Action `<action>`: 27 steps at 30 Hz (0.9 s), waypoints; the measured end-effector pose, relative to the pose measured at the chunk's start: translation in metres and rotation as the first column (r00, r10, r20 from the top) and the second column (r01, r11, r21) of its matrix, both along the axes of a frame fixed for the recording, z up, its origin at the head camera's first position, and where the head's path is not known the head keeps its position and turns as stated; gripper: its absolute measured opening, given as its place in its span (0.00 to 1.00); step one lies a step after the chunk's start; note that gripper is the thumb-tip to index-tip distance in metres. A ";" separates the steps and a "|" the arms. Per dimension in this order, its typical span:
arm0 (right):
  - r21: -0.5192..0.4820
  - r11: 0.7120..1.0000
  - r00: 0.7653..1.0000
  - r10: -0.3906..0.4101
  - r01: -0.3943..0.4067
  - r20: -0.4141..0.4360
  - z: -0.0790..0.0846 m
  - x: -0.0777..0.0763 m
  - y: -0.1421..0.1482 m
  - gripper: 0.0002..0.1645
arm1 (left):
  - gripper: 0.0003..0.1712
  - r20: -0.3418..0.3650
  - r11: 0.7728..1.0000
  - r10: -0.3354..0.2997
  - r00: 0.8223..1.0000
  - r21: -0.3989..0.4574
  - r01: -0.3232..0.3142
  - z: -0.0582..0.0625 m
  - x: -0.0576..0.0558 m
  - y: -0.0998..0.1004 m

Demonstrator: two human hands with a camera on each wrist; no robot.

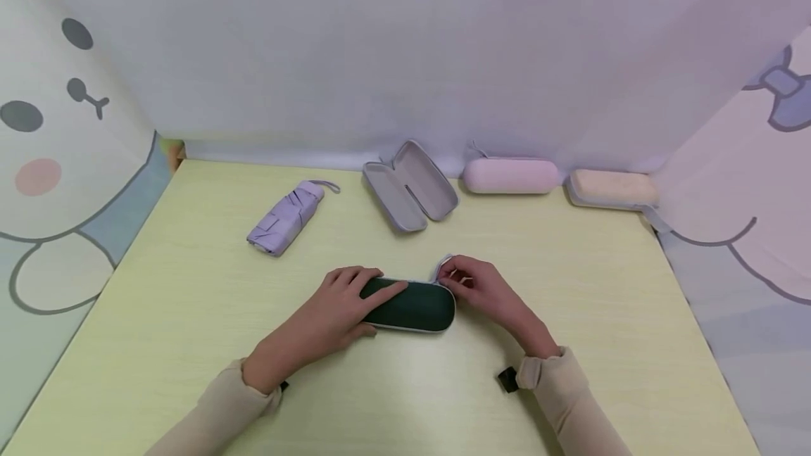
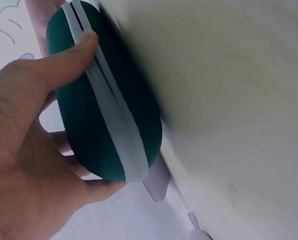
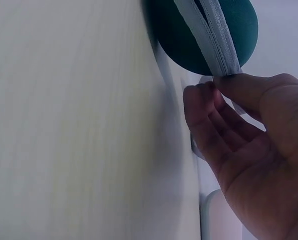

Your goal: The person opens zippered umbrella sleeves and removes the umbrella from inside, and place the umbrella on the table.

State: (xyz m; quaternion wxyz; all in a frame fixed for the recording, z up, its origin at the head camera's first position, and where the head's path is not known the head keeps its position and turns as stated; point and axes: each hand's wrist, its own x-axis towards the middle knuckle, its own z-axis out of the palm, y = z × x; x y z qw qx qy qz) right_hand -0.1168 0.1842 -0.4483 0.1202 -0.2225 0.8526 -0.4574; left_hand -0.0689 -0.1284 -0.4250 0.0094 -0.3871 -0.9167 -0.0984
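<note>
A dark green zip-up glasses case (image 1: 415,307) with a light grey zipper band lies on the table in the head view. My left hand (image 1: 338,307) grips its left part, the thumb on the near side and fingers over the top and far side. In the left wrist view, the thumb presses beside the zipper (image 2: 108,97), whose halves stand slightly apart along one stretch. At the case's far right corner, my right hand (image 1: 483,290) pinches the grey zipper pull (image 1: 441,266). The right wrist view shows the thumb at the zipper's end; the slider itself is hidden.
Along the back of the yellowish table (image 1: 158,343) lie a folded lilac umbrella (image 1: 286,220), an open grey glasses case (image 1: 408,192), a pink case (image 1: 512,176) and a peach-coloured case (image 1: 613,188). A pale curtain (image 1: 405,55) hangs behind them.
</note>
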 end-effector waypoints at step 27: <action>0.088 0.996 0.995 -0.021 0.030 -0.100 0.004 0.004 0.013 0.08 | 0.48 -0.022 0.998 -0.036 0.999 0.048 0.037 0.005 -0.002 0.004</action>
